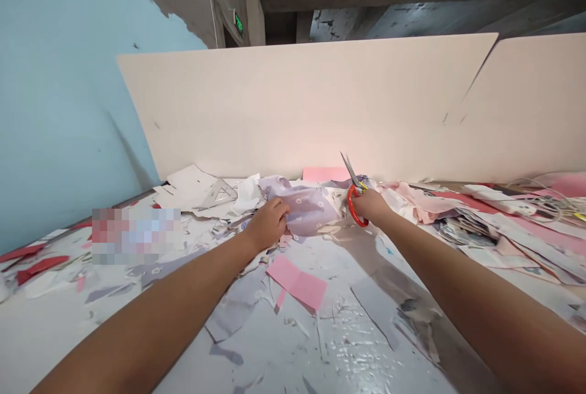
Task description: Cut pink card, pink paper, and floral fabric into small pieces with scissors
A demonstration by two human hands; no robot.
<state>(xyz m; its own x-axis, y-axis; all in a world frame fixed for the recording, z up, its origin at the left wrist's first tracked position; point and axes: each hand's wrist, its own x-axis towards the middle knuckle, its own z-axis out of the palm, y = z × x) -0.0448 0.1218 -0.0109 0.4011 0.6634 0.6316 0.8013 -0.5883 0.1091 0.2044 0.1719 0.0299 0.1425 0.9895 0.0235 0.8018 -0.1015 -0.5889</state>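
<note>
My right hand (372,206) is closed around the red-handled scissors (351,175), whose blades point up and away from me, slightly parted. A lilac cloth with small white flowers (314,208) lies crumpled between my hands. My left hand (269,223) is at the cloth's left side with its fingers curled against the edge; whether they pinch it or something under it is partly hidden. Just in front of my left hand, a folded pink paper (297,283) rests on the white table (339,351).
Scraps of paper and cloth cover much of the tabletop. A clear set square (218,193) lies at the back left. On the right are a white power strip (499,199), cables (549,205) and stacked strips (467,228). A pale partition (311,107) stands behind.
</note>
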